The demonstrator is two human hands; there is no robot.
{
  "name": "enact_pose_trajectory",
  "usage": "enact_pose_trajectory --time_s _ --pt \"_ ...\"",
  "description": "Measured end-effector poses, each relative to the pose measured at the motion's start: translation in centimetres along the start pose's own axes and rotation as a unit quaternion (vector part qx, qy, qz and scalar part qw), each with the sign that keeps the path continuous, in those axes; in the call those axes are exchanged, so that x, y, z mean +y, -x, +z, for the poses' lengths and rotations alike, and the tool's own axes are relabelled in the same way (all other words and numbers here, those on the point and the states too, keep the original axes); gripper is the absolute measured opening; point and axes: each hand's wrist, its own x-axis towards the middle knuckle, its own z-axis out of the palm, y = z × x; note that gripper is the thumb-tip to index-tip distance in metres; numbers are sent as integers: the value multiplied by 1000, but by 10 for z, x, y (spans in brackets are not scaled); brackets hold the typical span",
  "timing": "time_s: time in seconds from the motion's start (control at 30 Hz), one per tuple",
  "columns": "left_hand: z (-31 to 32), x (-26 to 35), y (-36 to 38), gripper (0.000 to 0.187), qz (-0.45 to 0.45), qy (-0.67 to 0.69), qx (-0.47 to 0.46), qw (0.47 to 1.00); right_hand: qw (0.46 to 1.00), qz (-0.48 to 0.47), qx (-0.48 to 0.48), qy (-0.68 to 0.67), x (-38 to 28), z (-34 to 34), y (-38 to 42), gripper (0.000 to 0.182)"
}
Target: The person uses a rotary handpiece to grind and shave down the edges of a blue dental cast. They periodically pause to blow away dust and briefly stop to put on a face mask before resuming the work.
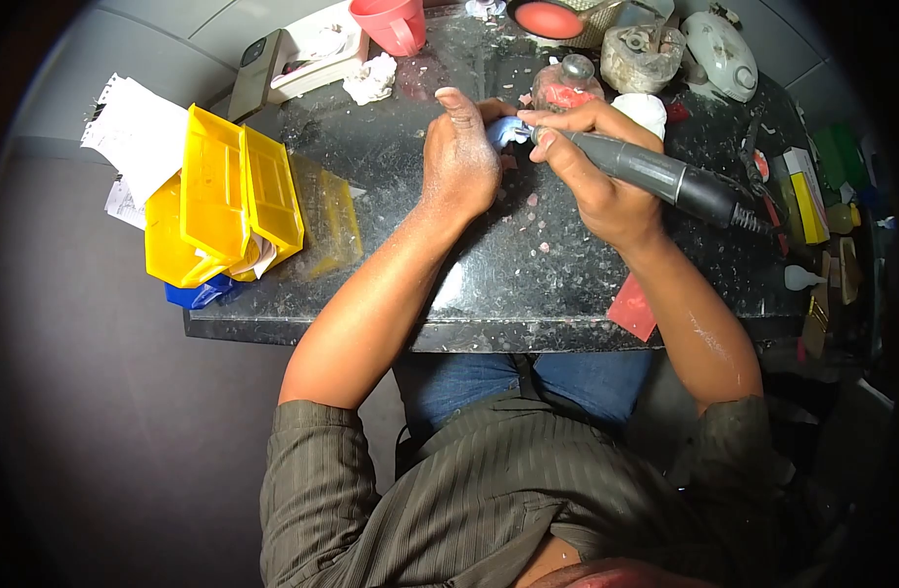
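Note:
My left hand (457, 162), thumb raised and fingers curled, grips a small bluish-white curved piece (508, 131) above the dark table. In my right hand (606, 196) is a grey rotary handpiece (655, 171), held like a pen with its cord end pointing right. The tip of the tool meets the right side of the piece, close to my right fingertips. White dust coats the left hand and wrist. Pale chips and dust lie on the tabletop (513, 279) beneath both hands. My left fingers hide part of the piece.
Yellow bins (214, 196) with papers stand at the left edge. Along the back are a phone (256, 73), a white tray (322, 59), a pink mug (391, 24) and a glass jar (567, 83). A red sheet (634, 308) lies near the front edge; boxes crowd the right.

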Motion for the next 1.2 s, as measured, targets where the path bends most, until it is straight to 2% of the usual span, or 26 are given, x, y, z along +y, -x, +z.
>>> enact_pose_trajectory --time_s 0.03,0.27,0.33,0.57,0.63,0.87,0.97,1.03,1.13,1.2 --pt "0 0 0 110 -2 -5 0 1000 999 30 -11 2 -3 -1 0 10" --pt "0 -2 -1 111 -9 -8 -4 1000 1000 16 1 -3 1 0 0 10" --pt "0 -1 -1 111 -5 -18 -1 1000 999 41 -3 -4 -3 0 1 10" --pt "-1 -2 -2 111 11 -21 -5 1000 999 40 -2 -19 -1 2 2 10" --pt "0 0 -1 111 -19 2 -1 1000 1000 16 7 -14 1 2 2 10" --pt "0 -1 -1 110 -13 -8 -3 1000 1000 31 -1 -3 1 1 1 10" --pt "0 0 -1 109 -13 -6 -6 1000 1000 8 9 -3 3 1 1 10" --pt "0 -1 -1 109 -17 1 -2 1000 999 45 -3 -9 -2 0 2 10" --pt "0 -1 -1 109 -17 6 -5 1000 1000 8 11 -8 5 1 1 9" --pt "0 0 0 108 -20 14 -13 1000 1000 21 7 -15 2 1 2 9"
